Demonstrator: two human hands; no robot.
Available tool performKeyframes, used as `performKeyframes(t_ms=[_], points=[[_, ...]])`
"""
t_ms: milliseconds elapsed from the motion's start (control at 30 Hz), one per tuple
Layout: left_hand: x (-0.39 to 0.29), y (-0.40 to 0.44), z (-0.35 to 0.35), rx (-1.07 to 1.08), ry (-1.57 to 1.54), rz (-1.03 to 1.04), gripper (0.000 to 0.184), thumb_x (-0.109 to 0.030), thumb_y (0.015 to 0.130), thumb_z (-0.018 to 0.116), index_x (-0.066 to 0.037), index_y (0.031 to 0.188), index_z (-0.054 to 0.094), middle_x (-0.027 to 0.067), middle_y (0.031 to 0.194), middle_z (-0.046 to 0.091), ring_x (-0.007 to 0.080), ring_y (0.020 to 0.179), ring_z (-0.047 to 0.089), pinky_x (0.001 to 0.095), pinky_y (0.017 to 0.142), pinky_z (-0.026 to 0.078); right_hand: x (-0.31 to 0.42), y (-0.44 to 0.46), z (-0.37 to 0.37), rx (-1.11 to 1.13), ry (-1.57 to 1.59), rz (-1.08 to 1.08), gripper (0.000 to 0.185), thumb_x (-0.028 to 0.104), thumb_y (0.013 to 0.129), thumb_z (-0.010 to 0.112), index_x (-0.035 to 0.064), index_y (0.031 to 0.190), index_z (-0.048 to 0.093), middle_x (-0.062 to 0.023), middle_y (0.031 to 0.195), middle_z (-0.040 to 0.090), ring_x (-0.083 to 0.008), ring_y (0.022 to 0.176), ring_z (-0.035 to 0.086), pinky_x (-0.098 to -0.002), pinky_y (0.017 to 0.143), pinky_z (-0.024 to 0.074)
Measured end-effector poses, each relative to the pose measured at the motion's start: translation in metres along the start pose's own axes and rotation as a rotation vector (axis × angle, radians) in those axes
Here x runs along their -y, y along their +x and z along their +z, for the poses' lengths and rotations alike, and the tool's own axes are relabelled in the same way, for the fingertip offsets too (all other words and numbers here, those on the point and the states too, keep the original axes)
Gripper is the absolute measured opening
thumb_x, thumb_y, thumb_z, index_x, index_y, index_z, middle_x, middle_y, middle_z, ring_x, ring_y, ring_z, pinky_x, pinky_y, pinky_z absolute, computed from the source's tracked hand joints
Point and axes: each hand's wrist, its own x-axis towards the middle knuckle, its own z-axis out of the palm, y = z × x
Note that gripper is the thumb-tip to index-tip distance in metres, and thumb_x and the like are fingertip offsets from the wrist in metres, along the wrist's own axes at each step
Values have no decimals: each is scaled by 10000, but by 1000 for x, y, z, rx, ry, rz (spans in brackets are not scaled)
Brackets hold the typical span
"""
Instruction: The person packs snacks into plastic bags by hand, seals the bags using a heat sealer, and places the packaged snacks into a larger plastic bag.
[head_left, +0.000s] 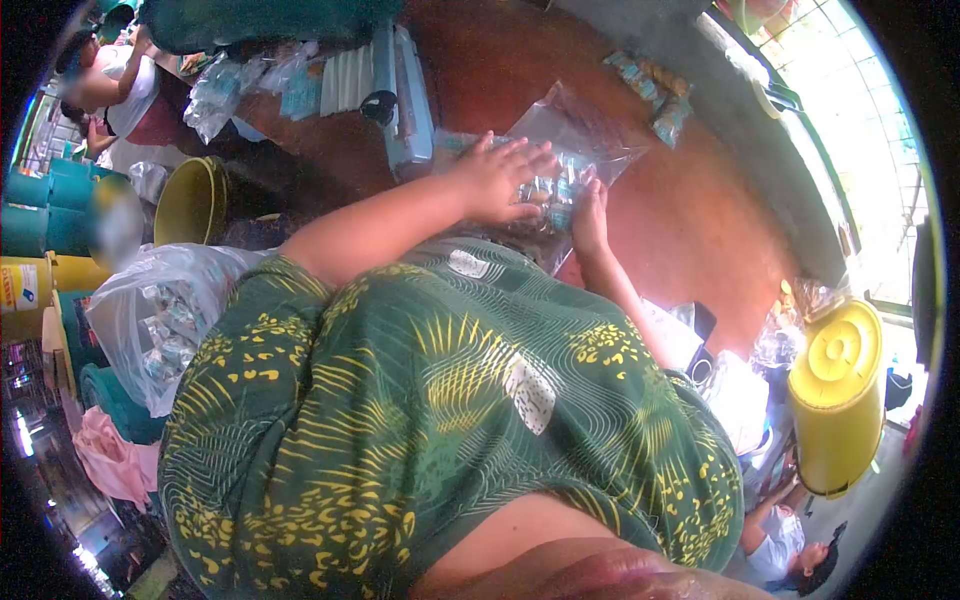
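A clear plastic bag lies in front of me, holding several small packets with teal print. My left hand rests flat on the bag and packets from the left, fingers stretched out and apart. At the bag's right edge, my right hand stands on its side with its fingers extended against the plastic. The bag's upper part spreads loose and wrinkled beyond both hands. Just left of it is a long light-blue device that looks like a bag sealer.
Filled packs lie farther off on the reddish surface. On the left are a large bag of packets and a yellow bucket. A lidded yellow bucket stands right. Other people are at upper left and lower right.
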Motion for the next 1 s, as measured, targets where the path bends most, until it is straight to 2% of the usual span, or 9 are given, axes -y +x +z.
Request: performKeyframes(t_ms=[100,233,367,533,633,667,733,867,1000], points=[[11,3,1,-253,-296,65,849,-451,892,667,-159,1571,248,127,1637,206,334,1483,264,541,1190,216,9,-5,6,-158,-128,-30,734,405,971,617,-38,1466,305,-240,1470,339,-337,1321,420,-411,1117,333],[22,-10,-7,-413,-479,57,762,-238,865,736,-77,1513,369,206,1585,294,352,1441,346,424,1182,292,13,-4,8,-103,-328,-96,549,322,945,667,-69,1297,510,-231,1347,506,-320,1249,502,-407,1063,395],[21,-38,-29,-362,-512,-15,548,-214,888,702,-63,1386,527,188,1465,476,331,1364,452,433,1139,356,20,14,2,20,-41,142,415,280,980,631,-62,1208,580,-197,1191,648,-220,1091,606,-325,934,469],[20,-69,-50,-386,-641,-61,410,-222,905,681,-75,1280,603,141,1314,590,298,1264,529,399,1074,418,19,41,-13,138,54,63,367,280,1004,597,0,1241,581,-114,1045,683,-157,976,619,-324,840,492],[15,-82,-80,-447,-606,-61,393,-218,909,677,-71,1266,603,142,1310,591,301,1258,533,395,1070,419,57,53,-30,221,-247,-165,327,237,1008,579,39,1268,577,-153,1076,685,-217,998,656,-349,850,499],[13,-84,-88,-498,-576,-27,401,-178,911,678,-73,1289,597,137,1322,596,319,1279,534,417,1089,410,110,41,-36,253,-372,-239,286,181,980,591,63,1241,589,-188,1099,682,-318,1026,672,-394,876,513],[-4,-87,-118,-644,-416,58,451,-284,887,708,-100,1286,604,120,1310,605,307,1313,503,457,1124,356,171,27,-41,312,-614,-539,303,139,914,612,77,1210,606,-179,1179,668,-379,1076,647,-432,914,516],[-35,-103,-171,-564,-26,357,567,-461,816,741,-150,1275,618,69,1253,630,267,1354,461,559,1171,216,241,-15,-26,748,-805,-1042,341,213,842,638,136,1175,656,-96,1293,625,-284,1230,573,-469,1050,440],[-20,-114,-163,-243,77,328,452,-453,782,752,-166,1122,670,-15,1025,655,236,1248,531,619,1144,179,249,-30,-28,954,-827,-1299,324,275,841,636,123,1124,679,-67,1301,618,-251,1289,522,-481,1100,398]])
